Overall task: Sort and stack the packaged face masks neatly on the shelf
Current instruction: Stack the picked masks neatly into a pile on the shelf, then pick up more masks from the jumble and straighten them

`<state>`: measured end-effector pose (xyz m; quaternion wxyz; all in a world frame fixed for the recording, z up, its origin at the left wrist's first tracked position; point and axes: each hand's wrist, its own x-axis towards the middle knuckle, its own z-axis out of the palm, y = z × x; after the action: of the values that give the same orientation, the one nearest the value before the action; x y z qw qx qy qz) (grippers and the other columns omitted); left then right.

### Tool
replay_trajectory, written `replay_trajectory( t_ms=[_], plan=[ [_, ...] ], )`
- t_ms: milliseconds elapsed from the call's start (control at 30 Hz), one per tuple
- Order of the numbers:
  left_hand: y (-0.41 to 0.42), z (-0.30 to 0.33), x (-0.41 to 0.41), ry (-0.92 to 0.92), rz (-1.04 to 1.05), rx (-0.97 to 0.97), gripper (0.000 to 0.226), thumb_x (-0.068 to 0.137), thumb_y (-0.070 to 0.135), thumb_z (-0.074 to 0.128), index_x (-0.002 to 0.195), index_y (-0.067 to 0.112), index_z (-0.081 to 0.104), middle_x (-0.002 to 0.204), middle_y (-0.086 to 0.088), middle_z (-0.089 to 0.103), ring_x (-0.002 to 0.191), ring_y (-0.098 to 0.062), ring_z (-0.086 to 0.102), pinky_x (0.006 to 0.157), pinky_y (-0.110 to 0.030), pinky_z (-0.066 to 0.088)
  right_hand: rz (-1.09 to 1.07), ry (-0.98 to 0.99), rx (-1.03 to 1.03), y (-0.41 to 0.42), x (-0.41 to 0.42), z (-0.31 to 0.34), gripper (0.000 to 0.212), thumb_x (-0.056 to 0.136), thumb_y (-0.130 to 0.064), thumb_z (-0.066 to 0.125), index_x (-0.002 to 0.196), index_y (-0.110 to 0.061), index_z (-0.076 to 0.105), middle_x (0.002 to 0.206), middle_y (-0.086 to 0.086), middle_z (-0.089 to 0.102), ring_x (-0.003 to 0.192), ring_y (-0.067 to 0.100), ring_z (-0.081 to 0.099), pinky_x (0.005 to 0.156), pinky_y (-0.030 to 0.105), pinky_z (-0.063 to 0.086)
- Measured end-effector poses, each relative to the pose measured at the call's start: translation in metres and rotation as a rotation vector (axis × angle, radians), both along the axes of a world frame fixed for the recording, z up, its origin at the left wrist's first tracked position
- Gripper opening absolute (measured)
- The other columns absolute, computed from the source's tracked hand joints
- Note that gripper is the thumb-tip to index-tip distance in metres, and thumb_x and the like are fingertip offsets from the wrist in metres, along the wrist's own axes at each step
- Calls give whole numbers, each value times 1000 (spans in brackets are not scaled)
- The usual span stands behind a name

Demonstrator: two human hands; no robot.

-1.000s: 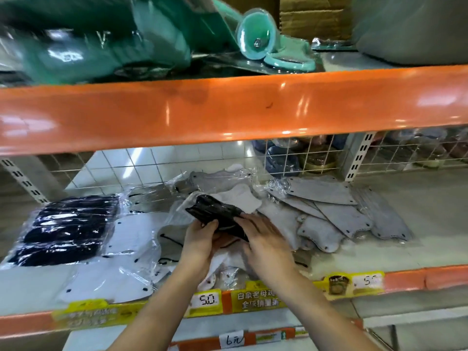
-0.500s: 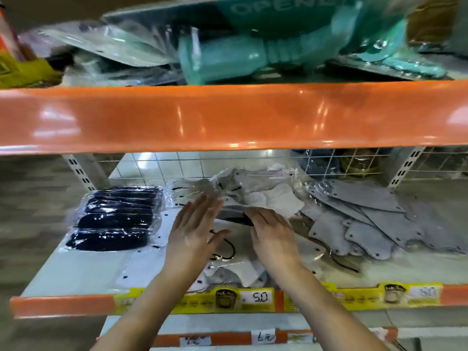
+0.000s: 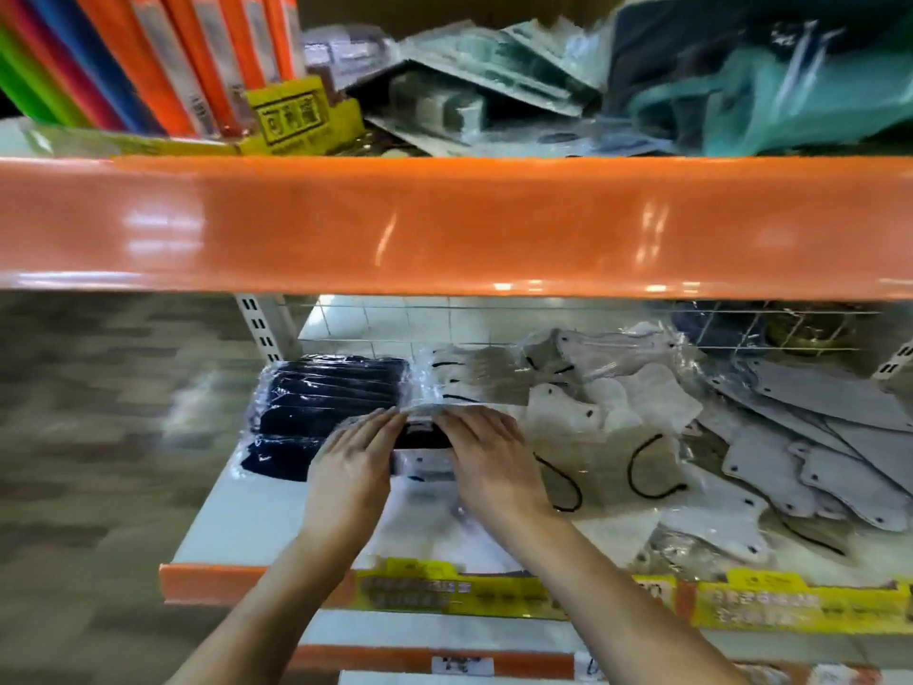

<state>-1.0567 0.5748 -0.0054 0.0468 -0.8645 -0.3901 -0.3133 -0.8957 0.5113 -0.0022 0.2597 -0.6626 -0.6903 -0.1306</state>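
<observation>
Just below the middle of the frame, a packaged black mask (image 3: 420,434) is held down between the left hand (image 3: 352,471) and the right hand (image 3: 486,466), on the white board of the shelf (image 3: 237,531). Both hands are laid nearly flat, fingers stretched forward and close together, so that the pack is pressed rather than gripped; whether any fingertip is hooked under the wrapper cannot be told, since the frame is blurred. Left of the hands, at centre left of the frame, a stack of black masks (image 3: 330,415) in clear film is lying, just beside the pressed pack. To the right, loose white masks (image 3: 612,412) with black ear loops and a fan of grey masks (image 3: 810,437) are spread untidily toward the right edge.

These packs can be judged light, thin and limp: a soft folded mask inside glossy film, which is likely to be slippery and to slide off a neighbour when stacked. Nothing fragile is seen, though the film may crumple. A single pack would best be taken by its two short edges, or pressed flat from above and slid. Trapped air should be squeezed out so that the pile sits level. The ear loops are best avoided, as they may snag on other packs.
</observation>
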Motion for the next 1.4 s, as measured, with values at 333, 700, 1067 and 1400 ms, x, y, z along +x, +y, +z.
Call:
replay_trajectory(
  t_ms=[333, 700, 1067, 1400],
  plan=[
    [36, -38, -86, 97, 69, -130, 51, 76, 9, 36, 114, 9, 70, 118, -6, 67, 108, -22, 65, 96, -31, 38, 115, 79, -194, 39, -83, -30, 47, 64, -13, 55, 107, -19, 72, 107, -5, 70, 96, 13, 66, 85, 26, 52],
    [48, -55, -106, 367, 176, -426, 69, 90, 53, 25, 119, 6, 66, 129, -7, 60, 119, -22, 58, 96, -40, 46, 118, 23, -411, 53, -106, -44, 52, 89, -7, 51, 140, -12, 45, 150, 2, 39, 139, 18, 34, 117, 41, 20],
    [54, -63, -102, 315, 182, -450, 98, 81, 69, -9, 147, 8, 31, 157, -4, 19, 145, -19, 13, 115, -46, 14, 42, -19, -510, 50, -119, -49, 71, 94, -52, 5, 153, -14, 10, 161, 0, -1, 147, 13, -5, 118, 44, -5],
    [36, -47, -76, 219, 84, -375, 81, 98, 57, 6, 123, 5, 62, 129, -13, 60, 123, -31, 54, 97, -53, 43, -26, 112, -139, 46, -103, -39, 32, 87, -32, 48, 108, -19, 68, 119, -1, 65, 111, 16, 59, 96, 33, 49]
  ],
)
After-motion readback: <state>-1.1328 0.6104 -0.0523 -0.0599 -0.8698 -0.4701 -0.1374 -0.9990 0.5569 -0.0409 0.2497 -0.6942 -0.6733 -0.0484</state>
